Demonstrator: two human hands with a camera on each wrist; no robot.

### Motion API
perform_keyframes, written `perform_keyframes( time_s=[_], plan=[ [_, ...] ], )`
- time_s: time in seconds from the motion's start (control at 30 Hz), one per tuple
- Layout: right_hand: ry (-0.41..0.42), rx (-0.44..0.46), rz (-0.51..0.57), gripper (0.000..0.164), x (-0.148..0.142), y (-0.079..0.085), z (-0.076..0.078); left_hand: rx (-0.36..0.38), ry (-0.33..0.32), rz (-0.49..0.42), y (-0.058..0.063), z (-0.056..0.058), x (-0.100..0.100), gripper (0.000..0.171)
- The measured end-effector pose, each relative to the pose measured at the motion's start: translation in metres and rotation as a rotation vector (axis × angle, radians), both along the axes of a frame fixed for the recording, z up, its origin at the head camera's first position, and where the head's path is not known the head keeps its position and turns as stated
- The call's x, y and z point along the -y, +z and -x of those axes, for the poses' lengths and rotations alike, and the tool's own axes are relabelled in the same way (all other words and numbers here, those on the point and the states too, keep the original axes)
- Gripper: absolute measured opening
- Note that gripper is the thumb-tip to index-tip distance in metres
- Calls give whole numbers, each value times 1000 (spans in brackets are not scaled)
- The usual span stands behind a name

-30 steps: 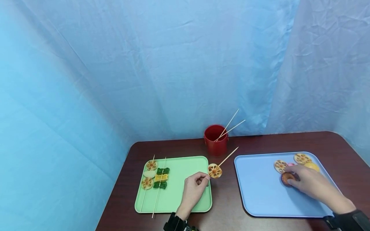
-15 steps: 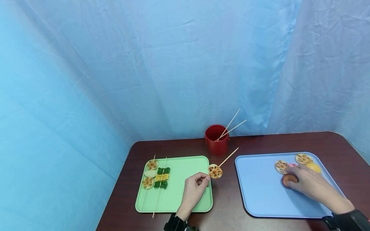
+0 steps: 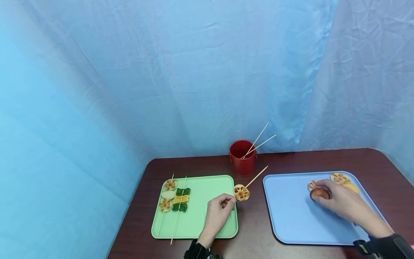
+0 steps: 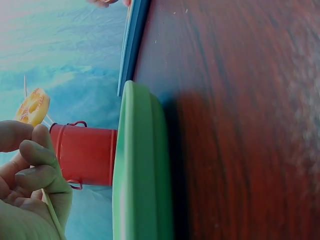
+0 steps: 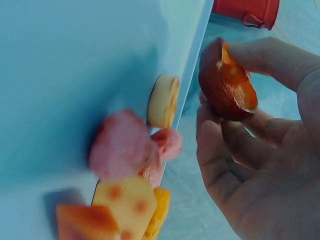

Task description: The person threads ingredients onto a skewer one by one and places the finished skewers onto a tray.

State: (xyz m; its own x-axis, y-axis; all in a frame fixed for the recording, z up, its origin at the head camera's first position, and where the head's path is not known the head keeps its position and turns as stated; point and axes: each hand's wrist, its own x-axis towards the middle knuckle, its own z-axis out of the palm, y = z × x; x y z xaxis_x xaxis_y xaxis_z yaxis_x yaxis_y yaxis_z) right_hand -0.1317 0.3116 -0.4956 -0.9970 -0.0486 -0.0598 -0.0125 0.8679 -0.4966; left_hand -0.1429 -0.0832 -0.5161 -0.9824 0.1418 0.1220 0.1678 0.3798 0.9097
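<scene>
My left hand pinches a bamboo skewer over the right edge of the green tray. A lotus root slice is threaded on that skewer, just beyond the fingertips. Over the blue tray, my right hand grips a round brown food piece between thumb and fingers. In the right wrist view this brown piece has a glossy orange underside and is held off the tray. Near it lie a lotus root slice, partly hidden by the hand, and pink pieces.
Two loaded skewers lie on the green tray's left side, one with lotus slices, one with green and yellow pieces. A red bucket holding skewers stands behind. Another lotus slice and a yellow piece sit at the blue tray's far right.
My right hand has lifted the brown piece off the blue tray and shifted it slightly left and away from me. The left hand with its skewer stays nearly still.
</scene>
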Motion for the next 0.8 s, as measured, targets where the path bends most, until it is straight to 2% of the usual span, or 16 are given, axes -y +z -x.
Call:
perform_keyframes(
  time_s=[0.13,0.4,0.6,0.8],
  plan=[
    [-30,27,60,64,4,4,2,-2,-6,-6,0,0,0,15],
    [-78,62,351,71,19,9,7,12,-19,-27,0,-1,-4,15],
    [-129,159,621,82,34,10,11,27,-33,-33,0,-2,-6,16],
    [-158,197,967,80,46,9,15,16,-51,-26,-1,-3,-7,17]
  ],
)
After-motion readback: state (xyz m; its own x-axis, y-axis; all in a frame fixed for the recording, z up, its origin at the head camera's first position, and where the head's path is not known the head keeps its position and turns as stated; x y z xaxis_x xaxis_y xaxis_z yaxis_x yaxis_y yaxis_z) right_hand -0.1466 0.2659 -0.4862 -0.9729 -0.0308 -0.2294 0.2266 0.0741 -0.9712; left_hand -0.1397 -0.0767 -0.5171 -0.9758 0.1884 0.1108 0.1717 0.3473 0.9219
